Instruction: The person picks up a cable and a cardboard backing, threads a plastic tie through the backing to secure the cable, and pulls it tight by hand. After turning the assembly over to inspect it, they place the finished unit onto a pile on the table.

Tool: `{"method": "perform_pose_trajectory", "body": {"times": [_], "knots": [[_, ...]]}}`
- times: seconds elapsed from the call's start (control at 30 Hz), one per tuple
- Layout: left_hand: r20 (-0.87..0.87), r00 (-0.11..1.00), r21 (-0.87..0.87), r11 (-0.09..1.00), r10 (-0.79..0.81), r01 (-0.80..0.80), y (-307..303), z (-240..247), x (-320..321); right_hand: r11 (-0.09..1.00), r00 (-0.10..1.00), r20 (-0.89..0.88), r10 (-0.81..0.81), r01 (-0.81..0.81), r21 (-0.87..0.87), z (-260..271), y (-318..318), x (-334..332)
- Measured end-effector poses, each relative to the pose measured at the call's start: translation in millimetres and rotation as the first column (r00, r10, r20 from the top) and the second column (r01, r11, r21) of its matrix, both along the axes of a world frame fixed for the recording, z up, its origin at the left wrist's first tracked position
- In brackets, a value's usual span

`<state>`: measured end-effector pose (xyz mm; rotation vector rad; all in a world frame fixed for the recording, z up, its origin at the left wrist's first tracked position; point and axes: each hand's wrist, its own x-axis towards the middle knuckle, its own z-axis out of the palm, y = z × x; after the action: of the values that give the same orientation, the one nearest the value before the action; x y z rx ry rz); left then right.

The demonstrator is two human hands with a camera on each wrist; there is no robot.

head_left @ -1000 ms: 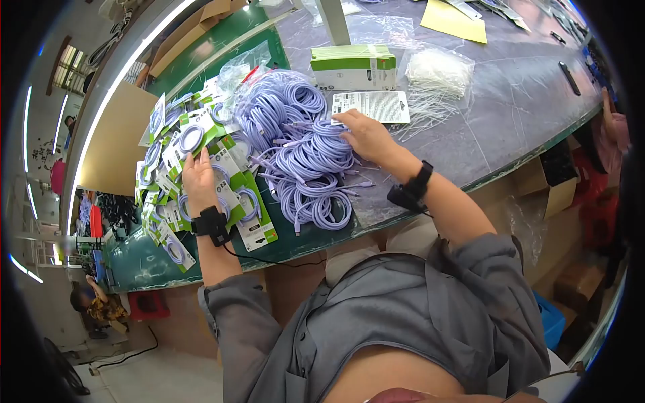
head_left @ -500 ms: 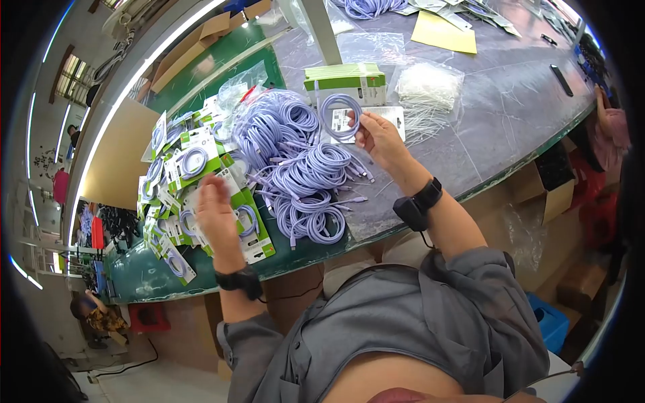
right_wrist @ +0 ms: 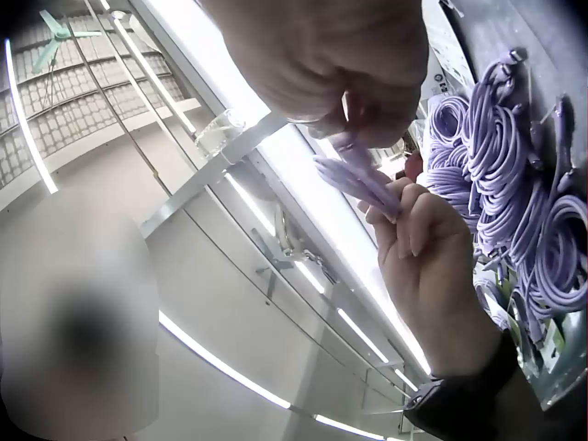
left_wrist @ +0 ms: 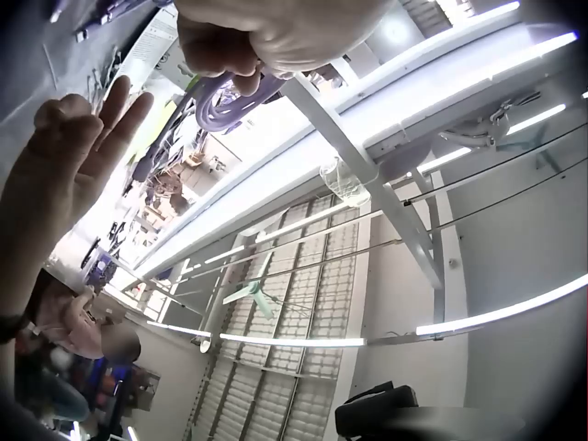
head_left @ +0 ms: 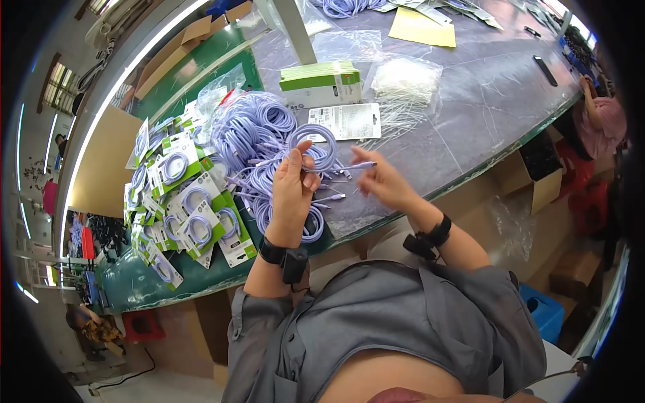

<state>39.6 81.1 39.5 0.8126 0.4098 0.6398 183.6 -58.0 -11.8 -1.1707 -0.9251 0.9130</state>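
In the head view, the left hand (head_left: 292, 198) grips a coiled lilac cable (head_left: 321, 138) between thumb and fingers, above a heap of similar coils (head_left: 245, 127). The right hand (head_left: 390, 185) is just right of that coil, fingers apart and slightly blurred, close to its projecting connector end (head_left: 363, 165); contact is unclear. The left wrist view has the left hand (left_wrist: 276, 35) around the coil (left_wrist: 225, 101) and the right hand (left_wrist: 69, 161) with spread fingers. In the right wrist view, the left hand (right_wrist: 427, 257) pinches the coil (right_wrist: 354, 179) beneath the right hand (right_wrist: 322, 64).
Carded cables (head_left: 195, 201) lie piled at left on the green surface. Behind the coils are a printed card (head_left: 342, 121), a green-and-white stack of cards (head_left: 321, 86) and a bag of white ties (head_left: 403, 80). A metal post (head_left: 292, 30) stands at the back.
The right hand lifted the coil off the heap and has let it go. The left hand has left the carded cables, moved right and taken the coil. The head view has shifted slightly.
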Motion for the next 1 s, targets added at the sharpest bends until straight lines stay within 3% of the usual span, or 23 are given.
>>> {"method": "perform_pose_trajectory", "body": {"times": [0.03, 0.1, 0.17, 0.23, 0.3, 0.4, 0.5, 0.63, 0.7, 0.77, 1.0], "knots": [[-0.002, 1.0, -0.003, 1.0, -0.005, 0.005, -4.5, -1.3, 2.1, 0.986, 0.994, -0.034, 0.107, -0.111, -0.122, -5.8, -10.8, -8.8], [-0.092, 0.996, 0.051, 0.998, -0.019, 0.024, -17.7, -6.0, 6.0, 0.99, 0.992, -0.077, 0.098, -0.105, -0.094, 10.1, -14.1, -22.6], [-0.123, 0.991, 0.055, 0.997, -0.051, 0.058, -30.3, -13.4, 7.7, 0.998, 0.904, -0.422, 0.069, -0.061, 0.032, 14.9, -6.5, -17.8], [-0.189, 0.974, 0.16, 0.974, -0.128, 0.16, -39.9, -21.3, 5.7, 0.999, 0.898, -0.437, -0.049, 0.053, -0.001, 20.8, -4.5, -11.3], [-0.223, 0.964, 0.173, 0.967, -0.147, 0.187, -46.7, -19.0, 5.0, 0.99, 0.913, -0.407, 0.03, -0.083, -0.114, 21.5, -9.7, 1.0], [-0.245, 0.933, 0.177, 0.934, -0.264, 0.311, -41.4, -21.8, -0.5, 0.975, 0.941, -0.309, 0.137, -0.183, -0.124, 7.6, -19.1, 0.7], [-0.257, 0.907, 0.201, 0.9, -0.333, 0.387, -35.4, -26.9, -3.6, 0.964, 0.895, -0.422, 0.148, -0.225, -0.14, 15.7, -27.8, -4.0], [-0.251, 0.903, 0.165, 0.904, -0.348, 0.394, -38.8, -21.6, -1.6, 0.975, 0.856, -0.507, 0.1, -0.187, -0.124, 10.8, -29.0, -6.3], [-0.24, 0.9, 0.117, 0.909, -0.364, 0.399, -38.5, -21.6, -1.0, 0.964, 0.894, -0.411, 0.181, -0.243, -0.105, 13.3, -30.6, -3.1], [-0.171, 0.905, 0.062, 0.913, -0.389, 0.404, -36.9, -26.0, -0.9, 0.965, 0.903, -0.4, 0.158, -0.228, -0.132, 16.5, -31.2, -5.3], [-0.279, 0.892, 0.067, 0.92, -0.355, 0.387, -37.8, -25.6, 3.5, 0.976, 0.885, -0.458, 0.082, -0.164, -0.143, 5.9, -31.9, -5.9]]}}
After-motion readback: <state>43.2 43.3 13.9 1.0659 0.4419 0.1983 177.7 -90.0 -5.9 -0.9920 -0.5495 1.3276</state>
